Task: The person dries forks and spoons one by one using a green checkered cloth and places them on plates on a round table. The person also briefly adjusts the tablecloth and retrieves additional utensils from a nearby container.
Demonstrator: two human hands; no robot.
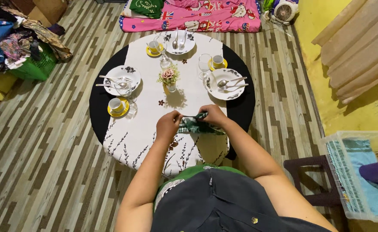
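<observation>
My left hand (168, 123) and my right hand (213, 114) both grip a folded green patterned cloth napkin (194, 125) just above the near part of a round black table (99, 101). A white floral runner (141, 133) covers the table's middle. Each of the three place settings has a white patterned plate (121, 79) with cutlery, a cup on a yellow saucer (118, 106) and a clear glass (205, 63). A small vase of flowers (169, 79) stands in the centre, beyond my hands.
A pile of clothes in a green basket (23, 47) sits at the far left. A pink printed mattress (197, 15) and a small fan (283, 10) lie beyond the table. At the right stand a dark stool (309, 167) and a clear plastic crate (361, 176).
</observation>
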